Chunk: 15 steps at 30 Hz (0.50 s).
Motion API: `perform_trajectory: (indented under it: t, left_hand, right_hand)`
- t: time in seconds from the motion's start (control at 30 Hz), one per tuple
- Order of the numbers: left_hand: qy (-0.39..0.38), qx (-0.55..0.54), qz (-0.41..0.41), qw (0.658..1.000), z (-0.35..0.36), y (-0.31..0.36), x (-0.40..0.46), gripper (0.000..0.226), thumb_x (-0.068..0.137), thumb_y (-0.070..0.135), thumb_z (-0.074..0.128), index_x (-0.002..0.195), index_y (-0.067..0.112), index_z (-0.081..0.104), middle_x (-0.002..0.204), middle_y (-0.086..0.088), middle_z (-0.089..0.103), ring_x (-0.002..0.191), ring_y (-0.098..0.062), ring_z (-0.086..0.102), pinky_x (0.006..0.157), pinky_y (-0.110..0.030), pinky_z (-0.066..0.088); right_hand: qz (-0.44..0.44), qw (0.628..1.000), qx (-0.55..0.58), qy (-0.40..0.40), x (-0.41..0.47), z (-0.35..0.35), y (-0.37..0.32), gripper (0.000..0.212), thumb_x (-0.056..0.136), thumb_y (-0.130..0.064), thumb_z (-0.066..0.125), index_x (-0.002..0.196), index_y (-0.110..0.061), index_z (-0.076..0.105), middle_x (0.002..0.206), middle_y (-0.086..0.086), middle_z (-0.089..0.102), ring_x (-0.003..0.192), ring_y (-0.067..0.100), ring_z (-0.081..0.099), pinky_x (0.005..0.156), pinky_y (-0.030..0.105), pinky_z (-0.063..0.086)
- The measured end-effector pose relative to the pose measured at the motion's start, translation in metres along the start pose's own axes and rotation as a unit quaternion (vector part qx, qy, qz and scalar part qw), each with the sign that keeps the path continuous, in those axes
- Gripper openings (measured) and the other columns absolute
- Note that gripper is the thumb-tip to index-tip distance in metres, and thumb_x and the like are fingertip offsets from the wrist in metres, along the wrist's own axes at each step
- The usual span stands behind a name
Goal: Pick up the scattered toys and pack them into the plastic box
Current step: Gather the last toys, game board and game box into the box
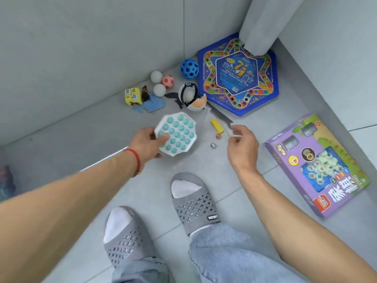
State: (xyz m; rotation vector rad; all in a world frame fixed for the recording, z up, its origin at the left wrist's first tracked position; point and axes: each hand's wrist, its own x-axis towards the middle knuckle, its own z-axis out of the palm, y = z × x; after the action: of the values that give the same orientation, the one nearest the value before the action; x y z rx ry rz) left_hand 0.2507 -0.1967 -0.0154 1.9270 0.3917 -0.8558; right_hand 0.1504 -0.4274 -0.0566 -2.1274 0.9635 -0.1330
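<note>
Tray (175,136) of teal bubbles, pinched at its left rim by left hand (145,142), mid-floor near the wall edge. Light, stiff plastic; best held by rim. Right hand (241,144) pinching something thin, unclear what. Plastic box unseen.

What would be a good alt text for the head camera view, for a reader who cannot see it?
A person's left hand grips a white octagonal pop-it toy above a grey tiled floor, while the right hand pinches a small clear piece. Balls, a yellow cube, a blue hexagonal game board and a purple game box lie scattered around.
</note>
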Motion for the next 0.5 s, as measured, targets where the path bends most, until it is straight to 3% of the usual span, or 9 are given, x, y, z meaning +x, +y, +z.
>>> perform_trajectory:
  t: [0.17, 0.3, 0.4, 0.5]
  left_hand:
    - [0.013, 0.103, 0.015, 0.994, -0.088, 0.020, -0.007, 0.010, 0.093, 0.018, 0.067, 0.096, 0.010, 0.062, 0.100, -0.012, 0.072, 0.086, -0.026, 0.070, 0.070, -0.039, 0.062]
    - [0.007, 0.120, -0.010, 0.993, -0.130, 0.016, -0.030, 0.016, 0.092, 0.018, 0.067, 0.103, 0.007, 0.062, 0.099, -0.012, 0.073, 0.089, -0.028, 0.072, 0.070, -0.043, 0.063]
    - [-0.002, 0.107, -0.016, 0.994, -0.137, 0.003, -0.051, 0.021, 0.092, 0.019, 0.067, 0.106, 0.004, 0.062, 0.098, -0.013, 0.074, 0.090, -0.031, 0.072, 0.077, -0.047, 0.061]
    - [-0.010, 0.069, -0.023, 0.997, -0.130, -0.010, -0.062, 0.021, 0.093, 0.020, 0.066, 0.107, 0.005, 0.063, 0.097, -0.011, 0.076, 0.088, -0.028, 0.073, 0.074, -0.042, 0.061]
  right_hand:
    - [-0.074, 0.983, -0.127, -0.110, 0.014, 0.015, -0.001, 0.047, 0.092, -0.028, 0.068, 0.137, -0.022, 0.054, 0.126, 0.008, 0.050, 0.101, 0.028, 0.062, 0.093, 0.040, 0.051]
    - [-0.088, 0.956, -0.262, -0.095, 0.003, 0.045, -0.012, 0.075, 0.086, -0.054, 0.068, 0.142, -0.014, 0.039, 0.134, 0.013, 0.041, 0.115, 0.033, 0.048, 0.083, 0.046, 0.052]
    - [-0.124, 0.937, -0.323, -0.040, -0.007, 0.061, -0.002, 0.073, 0.095, -0.042, 0.061, 0.147, 0.001, 0.033, 0.129, 0.021, 0.044, 0.107, 0.036, 0.054, 0.078, 0.045, 0.055]
    - [-0.205, 0.912, -0.354, 0.019, -0.009, 0.070, 0.015, 0.052, 0.100, -0.021, 0.058, 0.143, 0.005, 0.042, 0.112, 0.021, 0.052, 0.091, 0.033, 0.056, 0.060, 0.043, 0.057]
